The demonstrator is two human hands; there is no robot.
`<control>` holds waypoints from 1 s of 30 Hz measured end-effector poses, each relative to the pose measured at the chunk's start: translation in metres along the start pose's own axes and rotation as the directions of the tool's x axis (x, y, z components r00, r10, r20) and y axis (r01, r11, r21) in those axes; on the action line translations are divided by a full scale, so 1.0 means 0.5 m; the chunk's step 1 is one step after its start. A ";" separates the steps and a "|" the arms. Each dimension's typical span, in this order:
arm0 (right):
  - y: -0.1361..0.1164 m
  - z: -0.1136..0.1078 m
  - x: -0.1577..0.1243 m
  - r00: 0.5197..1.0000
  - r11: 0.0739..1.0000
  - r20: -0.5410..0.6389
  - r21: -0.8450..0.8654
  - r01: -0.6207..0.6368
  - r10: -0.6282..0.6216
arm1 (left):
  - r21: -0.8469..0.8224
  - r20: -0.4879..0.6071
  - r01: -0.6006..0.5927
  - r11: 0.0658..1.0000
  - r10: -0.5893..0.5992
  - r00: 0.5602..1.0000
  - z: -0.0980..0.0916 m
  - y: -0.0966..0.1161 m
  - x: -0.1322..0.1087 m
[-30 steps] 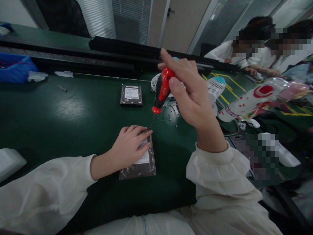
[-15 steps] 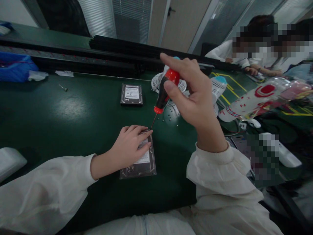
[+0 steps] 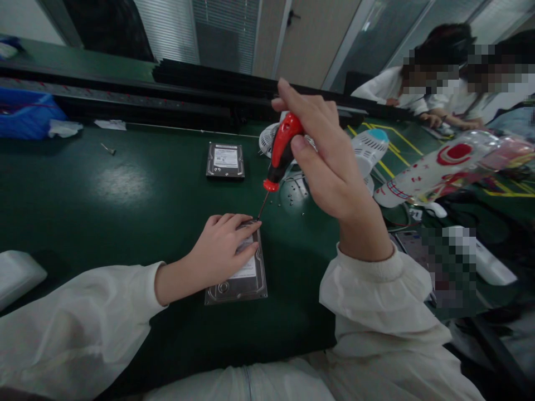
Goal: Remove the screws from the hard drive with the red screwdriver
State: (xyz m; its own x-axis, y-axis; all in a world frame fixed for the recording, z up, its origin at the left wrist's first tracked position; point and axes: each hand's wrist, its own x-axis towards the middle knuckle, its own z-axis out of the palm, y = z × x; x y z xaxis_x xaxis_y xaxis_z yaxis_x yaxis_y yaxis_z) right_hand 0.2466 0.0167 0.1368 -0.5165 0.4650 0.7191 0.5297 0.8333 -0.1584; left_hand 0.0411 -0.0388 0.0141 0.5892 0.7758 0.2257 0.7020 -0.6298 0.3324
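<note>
My left hand (image 3: 225, 245) lies flat over the upper part of a hard drive (image 3: 244, 291), fingers stretched toward its top right corner. The drive has a metal cover and a white label, partly hidden under my palm. In my right hand (image 3: 328, 156) is a red and black screwdriver (image 3: 281, 153), its handle between thumb and fingers, with some fingers stretched out. The screwdriver tilts, its tip at the drive's top right corner beside my left fingertips. Whether a screw sits under the tip is too small to tell.
A second hard drive (image 3: 225, 161) lies farther back. Several small screws (image 3: 291, 196) are scattered right of the screwdriver. White fans (image 3: 370, 150) and a patterned bottle (image 3: 434, 170) stand to the right. A blue bag (image 3: 29, 114) is at far left. Two people sit at back right.
The screwdriver handle has turned, so more of its red side shows. My right hand has twisted with its fingers straighter. My left hand and the drive stay in place.
</note>
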 end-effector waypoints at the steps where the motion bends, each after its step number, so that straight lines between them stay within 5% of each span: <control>1: 0.000 0.000 0.000 1.000 1.000 -0.006 0.011 0.002 -0.002 | 0.000 -0.002 -0.001 1.000 0.001 1.000 0.000 0.000 0.000; 30: 0.003 -0.002 -0.002 1.000 1.000 -0.027 0.020 -0.012 0.013 | 0.003 0.013 -0.001 1.000 0.001 1.000 -0.002 0.001 -0.001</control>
State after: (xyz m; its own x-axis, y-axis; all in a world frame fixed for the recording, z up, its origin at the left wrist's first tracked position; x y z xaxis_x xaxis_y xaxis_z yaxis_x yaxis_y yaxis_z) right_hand 0.2484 0.0171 0.1364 -0.4917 0.4674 0.7347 0.5223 0.8334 -0.1807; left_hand 0.0406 -0.0394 0.0152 0.5951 0.7744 0.2146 0.7023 -0.6310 0.3294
